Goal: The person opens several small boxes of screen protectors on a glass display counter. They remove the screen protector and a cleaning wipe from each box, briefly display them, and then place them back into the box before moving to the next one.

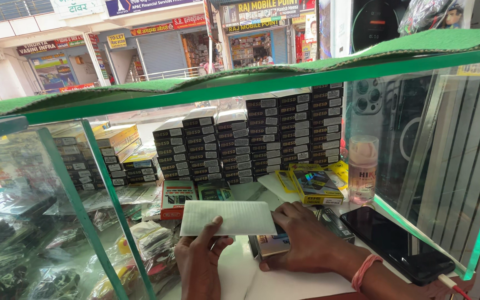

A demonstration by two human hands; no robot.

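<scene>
White ribbed sleeve (pixel 229 218) is being pinched at its lower edge by the left hand (pixel 198 261), thumb over it, keeping it flat; the right hand (pixel 301 239) is pressing flat-fingered on a small box (pixel 268 244), steadying it on the white counter (pixel 284 286).

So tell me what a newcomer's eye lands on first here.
Stacks of small dark boxes fill the back of the glass counter. In front, the left hand holds up a white rectangular sheet, while the right hand presses on a small box. A black phone lies at right.
</scene>
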